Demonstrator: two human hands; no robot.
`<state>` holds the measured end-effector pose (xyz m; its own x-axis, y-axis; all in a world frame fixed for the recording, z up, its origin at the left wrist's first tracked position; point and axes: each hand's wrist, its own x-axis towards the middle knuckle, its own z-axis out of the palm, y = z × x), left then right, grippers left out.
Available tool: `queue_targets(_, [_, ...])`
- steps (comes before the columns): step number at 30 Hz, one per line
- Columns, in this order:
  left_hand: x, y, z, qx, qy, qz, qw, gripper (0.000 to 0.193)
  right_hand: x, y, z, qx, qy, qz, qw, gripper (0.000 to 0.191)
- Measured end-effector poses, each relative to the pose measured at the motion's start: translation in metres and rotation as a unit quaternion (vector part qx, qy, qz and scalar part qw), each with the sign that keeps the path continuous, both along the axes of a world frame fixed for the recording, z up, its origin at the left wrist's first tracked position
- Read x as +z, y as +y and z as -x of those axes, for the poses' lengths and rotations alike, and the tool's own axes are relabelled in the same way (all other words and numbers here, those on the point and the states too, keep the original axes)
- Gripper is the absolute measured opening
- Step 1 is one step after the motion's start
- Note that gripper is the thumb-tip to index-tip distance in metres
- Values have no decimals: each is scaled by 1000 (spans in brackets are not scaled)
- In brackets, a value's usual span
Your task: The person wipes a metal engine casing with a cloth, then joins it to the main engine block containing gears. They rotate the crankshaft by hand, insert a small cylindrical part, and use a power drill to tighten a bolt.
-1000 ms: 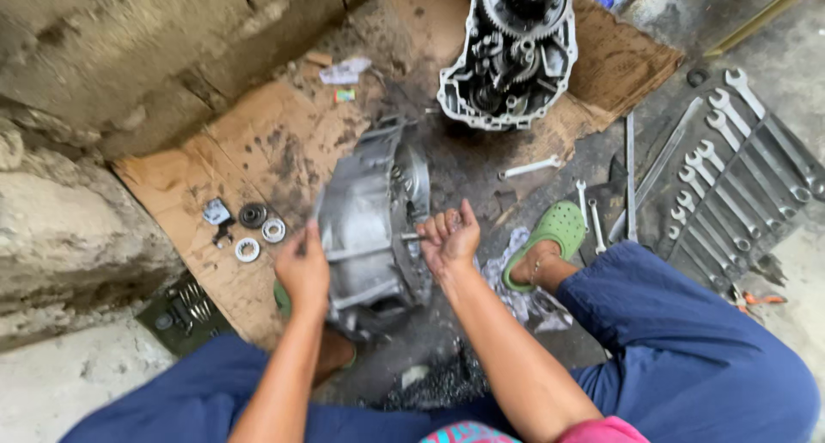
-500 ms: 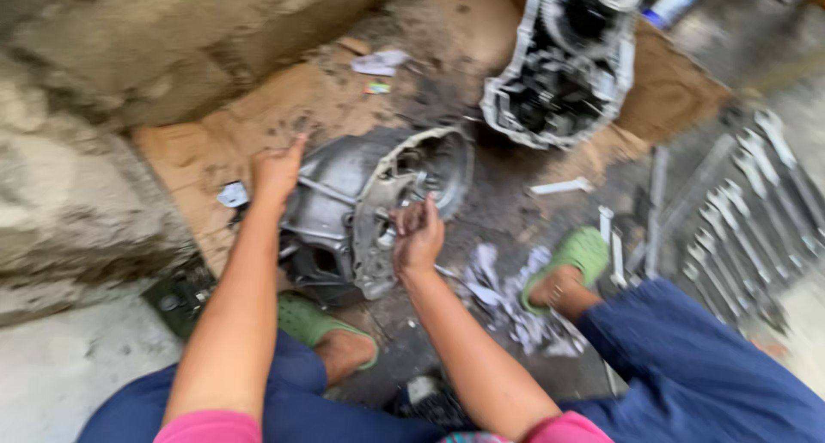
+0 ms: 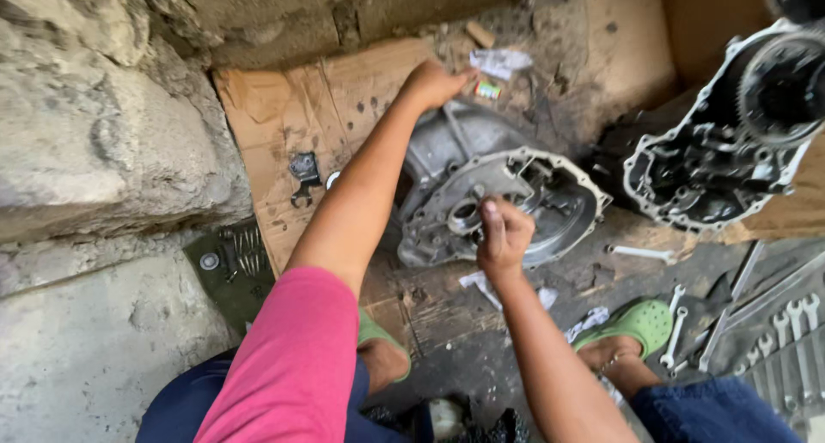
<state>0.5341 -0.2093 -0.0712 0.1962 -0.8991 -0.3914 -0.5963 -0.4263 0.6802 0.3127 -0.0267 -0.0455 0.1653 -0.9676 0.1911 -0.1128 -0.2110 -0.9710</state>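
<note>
Both hands grip the housing (image 3: 507, 202): left hand (image 3: 436, 84) far rim, right hand (image 3: 503, 232) near opening.

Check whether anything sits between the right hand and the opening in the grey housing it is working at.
Nothing visible does. The right hand is already at the rim of the bell housing, fingertips by the round bore. The left hand rests on the housing's far edge, clear of that spot.

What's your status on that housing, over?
Left hand grips the far rim of the grey bell housing. Right hand pinches at its near flange. Second gearbox case sits apart, nothing blocking.
</note>
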Motion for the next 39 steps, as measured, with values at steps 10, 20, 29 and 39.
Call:
queue_targets(10, [-94,-74,-44,24,103,26,994,74,-59,-91,-51,43,97,15,994,42])
queue_targets(20, [-130,15,-76,157,43,130,978,62,-57,-63,-73,-23,101,91,990,38])
queue_targets(29, [-114,87,-73,158,-46,-6,986,64,-47,-11,-56,20,84,35,996,40])
queue_targets(39, [-117,211,2,274,-97,29,957,59,-38,55,18,-12,100,3,995,44])
